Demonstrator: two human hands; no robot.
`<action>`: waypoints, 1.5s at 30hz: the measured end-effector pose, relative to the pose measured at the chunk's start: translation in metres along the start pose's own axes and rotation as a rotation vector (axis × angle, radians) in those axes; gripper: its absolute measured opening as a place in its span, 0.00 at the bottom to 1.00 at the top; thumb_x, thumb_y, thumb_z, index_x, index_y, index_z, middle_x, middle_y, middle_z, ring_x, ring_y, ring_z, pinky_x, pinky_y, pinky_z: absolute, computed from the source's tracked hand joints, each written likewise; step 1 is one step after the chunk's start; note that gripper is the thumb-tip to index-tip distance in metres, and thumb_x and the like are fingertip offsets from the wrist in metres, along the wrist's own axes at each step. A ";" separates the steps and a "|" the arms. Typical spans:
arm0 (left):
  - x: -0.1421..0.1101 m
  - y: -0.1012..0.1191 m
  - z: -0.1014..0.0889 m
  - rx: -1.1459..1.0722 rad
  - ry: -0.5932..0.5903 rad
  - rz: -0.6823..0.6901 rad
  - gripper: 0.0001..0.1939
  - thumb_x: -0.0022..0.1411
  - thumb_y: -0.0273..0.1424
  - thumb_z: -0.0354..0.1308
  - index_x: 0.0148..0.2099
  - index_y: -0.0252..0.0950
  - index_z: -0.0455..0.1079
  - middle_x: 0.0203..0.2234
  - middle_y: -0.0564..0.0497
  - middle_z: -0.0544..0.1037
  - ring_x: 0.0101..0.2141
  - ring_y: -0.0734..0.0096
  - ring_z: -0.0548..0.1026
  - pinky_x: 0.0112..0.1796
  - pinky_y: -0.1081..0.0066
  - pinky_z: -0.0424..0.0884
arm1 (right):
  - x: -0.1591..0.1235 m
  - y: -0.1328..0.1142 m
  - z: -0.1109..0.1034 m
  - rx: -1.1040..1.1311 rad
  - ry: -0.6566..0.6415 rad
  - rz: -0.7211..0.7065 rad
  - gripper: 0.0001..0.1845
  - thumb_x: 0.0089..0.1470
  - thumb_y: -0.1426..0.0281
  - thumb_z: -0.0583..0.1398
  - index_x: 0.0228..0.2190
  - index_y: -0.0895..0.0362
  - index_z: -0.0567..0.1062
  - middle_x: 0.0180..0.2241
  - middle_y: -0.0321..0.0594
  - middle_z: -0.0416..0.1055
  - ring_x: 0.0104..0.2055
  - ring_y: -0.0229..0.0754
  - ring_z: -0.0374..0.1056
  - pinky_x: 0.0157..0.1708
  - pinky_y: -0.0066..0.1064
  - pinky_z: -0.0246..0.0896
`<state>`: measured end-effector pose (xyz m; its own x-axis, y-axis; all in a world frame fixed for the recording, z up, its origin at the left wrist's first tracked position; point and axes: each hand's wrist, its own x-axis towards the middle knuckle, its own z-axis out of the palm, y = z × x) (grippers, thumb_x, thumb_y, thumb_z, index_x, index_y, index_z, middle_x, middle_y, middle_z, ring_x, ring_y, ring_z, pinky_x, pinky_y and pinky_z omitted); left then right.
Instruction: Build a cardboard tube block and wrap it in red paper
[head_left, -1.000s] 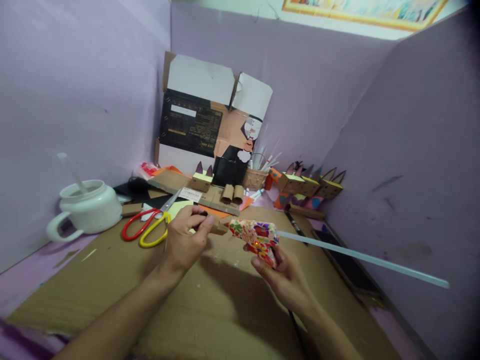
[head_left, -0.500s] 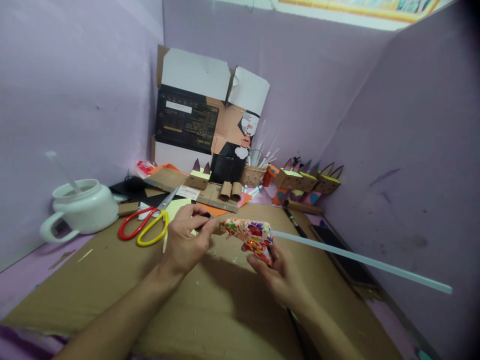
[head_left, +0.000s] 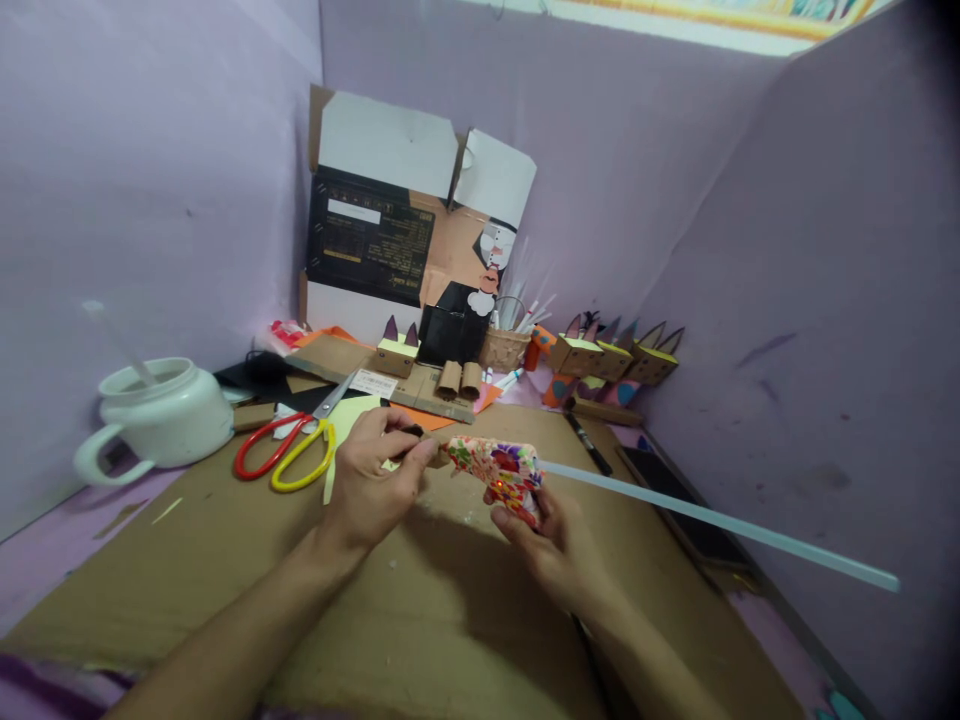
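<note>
My right hand (head_left: pixel 551 545) is wrapped round the handle of a flower-patterned glue gun (head_left: pixel 499 462); a small red light glows on its side. A long translucent glue stick (head_left: pixel 712 520) juts out of its back end to the right. My left hand (head_left: pixel 379 475) pinches a small piece of brown cardboard (head_left: pixel 433 453) with something dark at its edge, mostly hidden by the fingers. The gun's nozzle is up against or very close to that cardboard piece; I cannot tell whether they touch.
Scissors (head_left: pixel 289 455) with red and yellow handles lie left, near a white pot (head_left: pixel 165 415). Behind stand an eared cardboard head (head_left: pixel 397 357), two cardboard rolls (head_left: pixel 459 380), a basket (head_left: pixel 504 348) and an unfolded box (head_left: pixel 367 240). At right are a black marker (head_left: pixel 587 445) and a phone-like dark slab (head_left: pixel 690 515).
The whole view has shifted very slightly. Both hands keep their hold, and the glue gun stays by the cardboard piece.
</note>
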<state>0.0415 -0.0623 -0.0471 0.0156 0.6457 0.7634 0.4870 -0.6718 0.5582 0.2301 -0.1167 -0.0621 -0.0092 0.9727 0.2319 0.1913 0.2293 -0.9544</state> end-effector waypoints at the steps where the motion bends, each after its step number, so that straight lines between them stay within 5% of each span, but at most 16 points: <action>1: 0.000 0.000 0.000 0.000 0.000 0.003 0.09 0.55 0.28 0.58 0.23 0.33 0.74 0.29 0.48 0.71 0.33 0.68 0.71 0.35 0.68 0.67 | 0.000 0.001 0.000 -0.005 -0.001 0.001 0.10 0.45 0.66 0.62 0.31 0.57 0.72 0.30 0.42 0.74 0.32 0.45 0.70 0.33 0.32 0.65; 45: 0.002 0.003 -0.001 0.011 -0.001 0.002 0.10 0.54 0.29 0.57 0.23 0.35 0.74 0.27 0.50 0.72 0.32 0.68 0.71 0.33 0.68 0.68 | 0.001 -0.002 -0.001 -0.085 0.026 0.001 0.08 0.44 0.67 0.61 0.29 0.57 0.72 0.27 0.41 0.73 0.30 0.44 0.69 0.31 0.32 0.63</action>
<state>0.0424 -0.0633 -0.0441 0.0180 0.6448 0.7642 0.4961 -0.6693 0.5531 0.2311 -0.1166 -0.0596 0.0165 0.9714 0.2368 0.2738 0.2234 -0.9355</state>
